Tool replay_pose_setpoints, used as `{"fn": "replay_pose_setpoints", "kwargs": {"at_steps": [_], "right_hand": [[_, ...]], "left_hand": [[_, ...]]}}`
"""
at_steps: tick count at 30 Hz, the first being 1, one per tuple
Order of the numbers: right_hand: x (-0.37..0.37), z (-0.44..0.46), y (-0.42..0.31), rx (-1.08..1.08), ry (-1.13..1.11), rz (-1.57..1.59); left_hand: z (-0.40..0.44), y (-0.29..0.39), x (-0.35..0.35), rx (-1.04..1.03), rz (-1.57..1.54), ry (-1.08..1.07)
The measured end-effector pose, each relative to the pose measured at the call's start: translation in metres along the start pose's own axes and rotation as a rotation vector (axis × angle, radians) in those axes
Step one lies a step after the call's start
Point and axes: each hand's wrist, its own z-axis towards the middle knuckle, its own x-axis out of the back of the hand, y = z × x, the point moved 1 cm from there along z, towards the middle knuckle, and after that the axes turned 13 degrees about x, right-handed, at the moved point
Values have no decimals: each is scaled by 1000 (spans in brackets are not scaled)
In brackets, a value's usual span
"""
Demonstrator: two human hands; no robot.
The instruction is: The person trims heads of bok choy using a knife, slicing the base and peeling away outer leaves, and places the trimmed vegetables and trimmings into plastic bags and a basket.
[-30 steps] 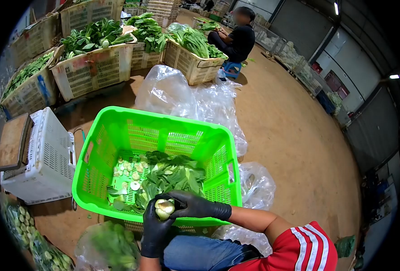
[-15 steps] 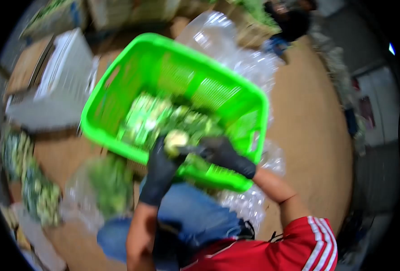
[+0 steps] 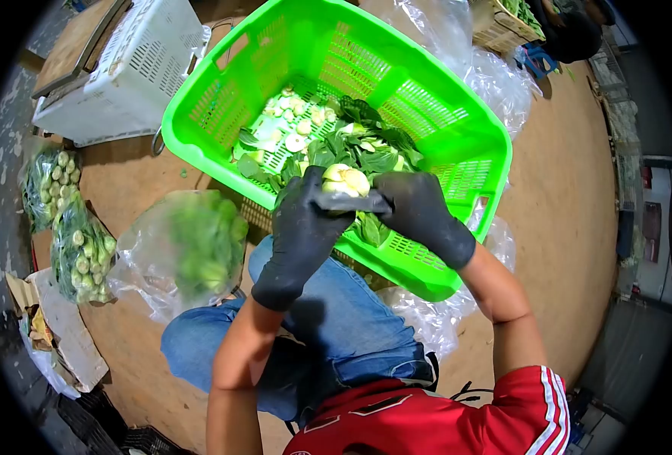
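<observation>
Leaving decent room toward its far wall, the green crate [image 3: 218,171] has brown floor [image 3: 556,197] stretching off right. Left hand [image 3: 305,235] is curled snugly round a pale-based veg [image 3: 346,179] above the crate's near side; right hand [image 3: 421,211] is bunched just beside it, can't tell what it's gripping.
</observation>
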Motion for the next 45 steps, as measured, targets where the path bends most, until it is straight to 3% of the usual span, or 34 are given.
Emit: {"fn": "replay_pose_setpoints", "kwargs": {"at_steps": [4, 6, 8, 9, 10, 11, 13, 15, 17, 18, 20, 23, 24, 25, 27, 28, 29, 32, 33, 35, 36, 38, 39, 41, 43, 44, 45], "right_hand": [[-49, -17, 98, -470, -354, 83], [-58, -44, 116, -589, -178, 390], [-58, -48, 99, -367, -68, 567], [-40, -32, 61, -166, 158, 674], [-36, -23, 34, -129, 173, 580], [-23, -13, 27, -102, 195, 819], [2, 2, 7, -47, 81, 662], [11, 2, 16, -54, 65, 649], [0, -7, 45, -128, 23, 661], [4, -7, 48, -166, 43, 520], [23, -8, 46, -217, -8, 153], [13, 1, 21, -149, 195, 269], [2, 5, 16, -104, 167, 399], [-2, 7, 7, -194, 84, 415], [-7, 11, 11, -199, 171, 408], [-9, 9, 19, -213, 126, 429], [-8, 5, 29, -225, 78, 450], [0, 3, 32, -137, 62, 610], [-1, 4, 30, -124, 18, 616], [-7, 2, 33, -108, -12, 647], [-3, 6, 36, -26, -193, 426], [24, 21, 31, 18, -290, 264], [23, 25, 39, -115, -317, 265], [28, 28, 56, -10, -226, 191], [24, 25, 53, -73, -68, 151], [21, 20, 48, -113, 9, 126], [20, 21, 38, -223, -22, 386]], "left_hand": [[0, -4, -11, -92, 59, 47], [-5, -3, -11, -178, 115, 107], [-2, -6, -8, 53, -103, -5], [2, -14, -11, 77, -183, -39], [-1, -9, -7, 97, -216, -69], [7, -4, -12, 69, -197, -116], [3, 16, -6, 124, -276, -262], [5, 23, -2, 41, -287, -300], [5, 27, -3, 225, -462, -308], [3, 23, -4, 320, -553, -313], [10, 12, -10, 222, -533, -211], [17, 4, -17, 74, -279, -89], [19, -7, -24, 13, -170, -47], [20, -16, -32, -114, -99, -37], [16, -20, -29, -183, 38, -57], [15, -5, -18, -140, -29, -153], [11, 10, -12, 108, -230, -249], [17, 18, 0, 35, -339, -335], [17, 23, -2, 150, -467, -473], [16, -7, -16, 202, -409, -476], [16, -12, -17, 191, -462, -502], [18, -22, -16, 109, -520, -563], [21, -21, -6, 148, -520, -678], [15, -16, 3, 188, -706, -660], [18, -18, -3, 244, -807, -500], [18, -17, -4, 162, -650, -360], [17, -15, -2, 101, -469, -286]]}}
